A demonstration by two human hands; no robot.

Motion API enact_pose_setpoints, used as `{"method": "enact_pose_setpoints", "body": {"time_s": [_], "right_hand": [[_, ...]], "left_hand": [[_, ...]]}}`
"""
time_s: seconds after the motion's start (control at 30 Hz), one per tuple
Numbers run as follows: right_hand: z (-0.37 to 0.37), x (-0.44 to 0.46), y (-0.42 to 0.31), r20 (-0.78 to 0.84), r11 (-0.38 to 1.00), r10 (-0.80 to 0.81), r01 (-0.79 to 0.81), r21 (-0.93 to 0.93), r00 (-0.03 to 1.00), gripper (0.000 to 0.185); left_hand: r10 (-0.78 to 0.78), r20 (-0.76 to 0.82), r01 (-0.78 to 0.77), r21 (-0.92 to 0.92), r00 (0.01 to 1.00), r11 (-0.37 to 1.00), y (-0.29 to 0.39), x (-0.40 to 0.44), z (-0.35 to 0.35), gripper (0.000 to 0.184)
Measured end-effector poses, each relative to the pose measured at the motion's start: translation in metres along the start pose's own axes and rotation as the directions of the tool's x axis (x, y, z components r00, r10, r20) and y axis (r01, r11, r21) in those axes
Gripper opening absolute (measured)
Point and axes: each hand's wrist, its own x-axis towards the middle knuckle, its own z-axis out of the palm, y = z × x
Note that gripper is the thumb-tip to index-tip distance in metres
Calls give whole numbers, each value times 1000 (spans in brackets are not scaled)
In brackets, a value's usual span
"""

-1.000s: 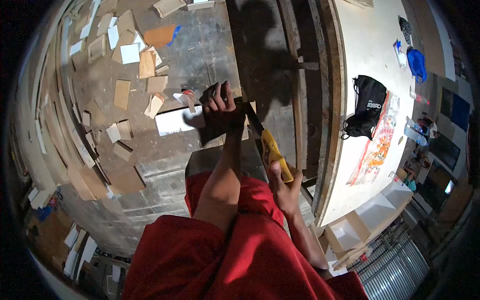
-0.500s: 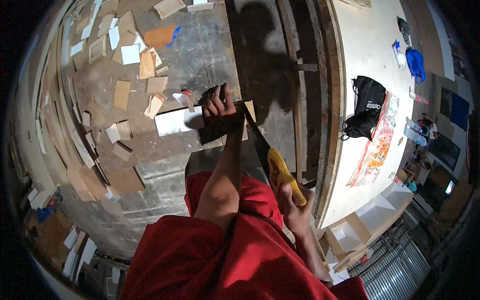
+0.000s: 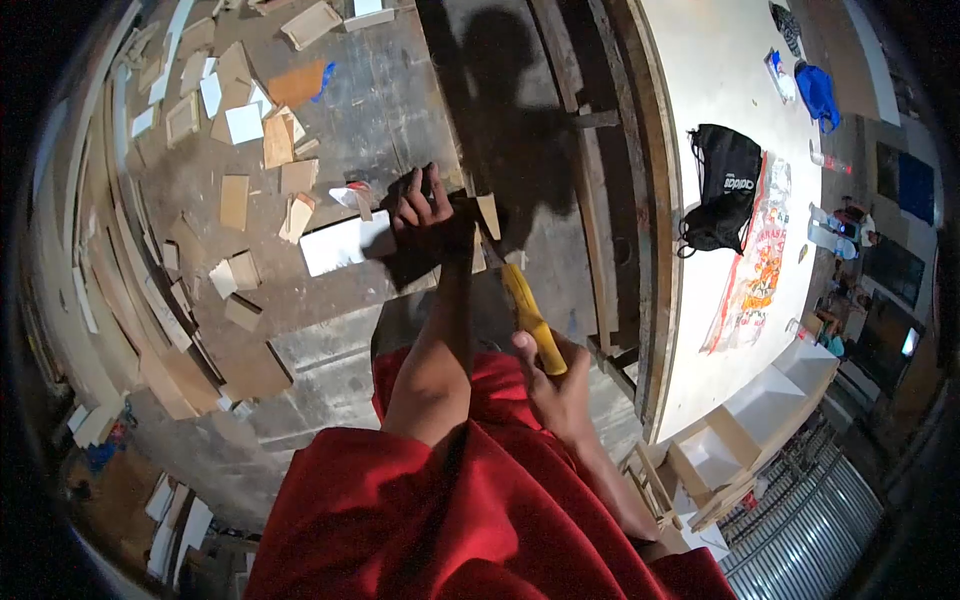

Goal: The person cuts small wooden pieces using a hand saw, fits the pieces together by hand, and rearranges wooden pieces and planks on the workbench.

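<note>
My right hand (image 3: 556, 378) is wrapped round the yellow handle of a handsaw (image 3: 533, 318). The saw's dark blade slants up and left toward a light wooden piece (image 3: 488, 216) at the bench edge. Beside the blade, my left hand (image 3: 425, 215) lies over the work, its fingers apart and bent, pointing away from me. Shadow hides its palm and what lies under it. A white board (image 3: 335, 244) is just left of my left hand, with a small clear and red item (image 3: 352, 195) above it.
Wood offcuts (image 3: 235, 202) lie scattered at left. A pale panel (image 3: 690, 350) at right bears a black drawstring bag (image 3: 727, 185) and a printed plastic bag (image 3: 757, 265). Open box-like units (image 3: 712, 458) stand at lower right. People (image 3: 850, 230) are at the far right.
The saw first moved back toward me with my right hand, then forward and left again. The view has shifted slightly. My left hand stays by the blade.
</note>
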Motion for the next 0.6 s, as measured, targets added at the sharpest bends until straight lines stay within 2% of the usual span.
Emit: {"method": "enact_pose_setpoints", "body": {"time_s": [0.07, 0.13, 0.17, 0.2, 0.27, 0.33, 0.4, 0.47, 0.57, 0.6], "right_hand": [[3, 5, -9, 1, 999, 14, -15, 40, 1000, 42], [9, 11, -14, 3, 991, 49, -49, 122, 999, 40], [12, 15, -13, 0, 997, -73, 73, -10, 997, 39], [14, 15, -7, 0, 997, -75, 75, -8, 997, 39], [11, 12, 11, -24, 992, -113, 114, 48, 993, 40], [6, 18, 18, -40, 993, -68, 71, 99, 997, 40], [10, 30, 30, -44, 987, -25, 31, 158, 999, 40], [27, 54, 43, -58, 985, -143, 148, 91, 988, 40], [43, 91, 49, -57, 980, -163, 168, 108, 985, 39], [44, 96, 52, -60, 978, -171, 177, 112, 983, 39]], "left_hand": [[32, -13, -32, 19, 999, 999, -8, -3, 8, 57], [135, -92, -118, 176, 987, 977, -13, 0, 11, 51], [112, -104, -104, 75, 988, 992, -10, -4, 10, 41], [113, -106, -105, 76, 988, 992, -10, -4, 8, 41], [-3, -37, 2, -38, 999, 999, -1, -6, 3, 39], [68, -143, -66, 19, 987, 998, -10, -5, 14, 44], [149, -70, -137, 153, 986, 979, -14, -9, 14, 48], [101, -33, -98, 90, 994, 991, 0, -6, -8, 48], [97, 17, -98, 114, 995, 989, -1, -3, -13, 51], [117, 26, -118, 72, 993, 990, -6, -2, -10, 53]]}}
